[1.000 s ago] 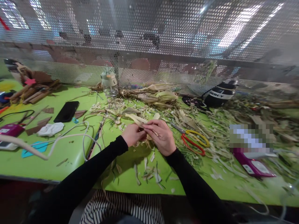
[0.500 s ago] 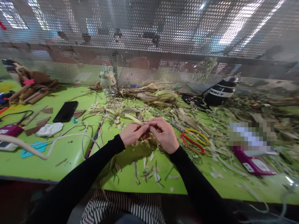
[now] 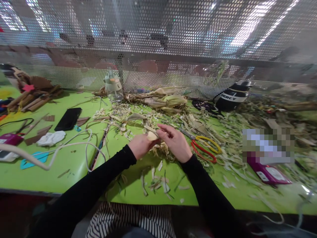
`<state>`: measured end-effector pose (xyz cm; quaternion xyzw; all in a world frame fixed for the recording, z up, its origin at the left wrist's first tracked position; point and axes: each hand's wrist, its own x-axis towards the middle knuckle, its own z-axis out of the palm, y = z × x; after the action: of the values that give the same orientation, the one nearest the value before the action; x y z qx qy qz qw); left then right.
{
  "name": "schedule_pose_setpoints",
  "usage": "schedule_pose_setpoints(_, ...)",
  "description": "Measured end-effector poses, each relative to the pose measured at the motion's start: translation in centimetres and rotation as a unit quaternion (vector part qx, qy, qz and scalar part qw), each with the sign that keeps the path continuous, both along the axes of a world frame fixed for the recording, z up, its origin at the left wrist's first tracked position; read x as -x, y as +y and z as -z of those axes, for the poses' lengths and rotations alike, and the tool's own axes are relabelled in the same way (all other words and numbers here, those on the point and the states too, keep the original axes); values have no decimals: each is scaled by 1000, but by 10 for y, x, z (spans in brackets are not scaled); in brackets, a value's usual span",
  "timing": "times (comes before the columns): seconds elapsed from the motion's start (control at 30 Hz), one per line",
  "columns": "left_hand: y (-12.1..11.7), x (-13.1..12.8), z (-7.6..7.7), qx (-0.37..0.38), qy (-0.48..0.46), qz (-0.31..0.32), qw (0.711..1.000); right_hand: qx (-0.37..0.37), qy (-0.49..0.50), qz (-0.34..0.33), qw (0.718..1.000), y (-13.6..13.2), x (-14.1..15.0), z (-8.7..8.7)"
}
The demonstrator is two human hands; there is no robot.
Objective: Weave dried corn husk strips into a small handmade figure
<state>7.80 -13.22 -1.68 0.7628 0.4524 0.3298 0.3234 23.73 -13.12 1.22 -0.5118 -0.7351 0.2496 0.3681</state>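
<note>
My left hand [image 3: 141, 146] is closed on a pale strip of corn husk [image 3: 152, 135] over the middle of the green table [image 3: 81, 172]. My right hand [image 3: 176, 142] meets it from the other side, its thumb and fingers pinched on the same strip. The fingertips hide part of the husk. Just right of my right hand lies a pair of scissors [image 3: 194, 137] with one yellow and one red handle. Beyond both hands are husk scraps and a heap of whole dried corn husks [image 3: 168, 100].
A clear-bottomed water bottle [image 3: 114, 87] and a black bottle [image 3: 232, 97] stand before the perforated metal screen [image 3: 158, 53]. On the left are a black phone [image 3: 68, 119], a crumpled tissue [image 3: 51, 138] and a white cable [image 3: 56, 152]. A purple device [image 3: 269, 173] lies right, among shredded husk.
The husk strip has turned: it pointed away to the left as a narrow band, and now shows a broader face between my hands. My left hand has rotated slightly.
</note>
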Motion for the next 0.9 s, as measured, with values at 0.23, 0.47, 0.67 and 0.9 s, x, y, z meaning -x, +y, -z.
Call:
schedule_pose_setpoints(0.23, -11, -5, -2, -132, 260, 51, 955, 20, -61, -13, 998, 1, -2, 0)
schedule_pose_setpoints(0.47, -1, -5, 4, 81, -6, 13, 997, 33, 103, -11, 994, 2, -1, 1)
schedule_pose_setpoints(0.67, -2, -8, 2, 357, -242, 25, 902, 136, 285, -60, 947, -3, 4, 1)
schedule_pose_setpoints(0.9, -7, -11, 5, 352, -244, 42, 902, 70, 165, -11, 984, 0, 3, 10)
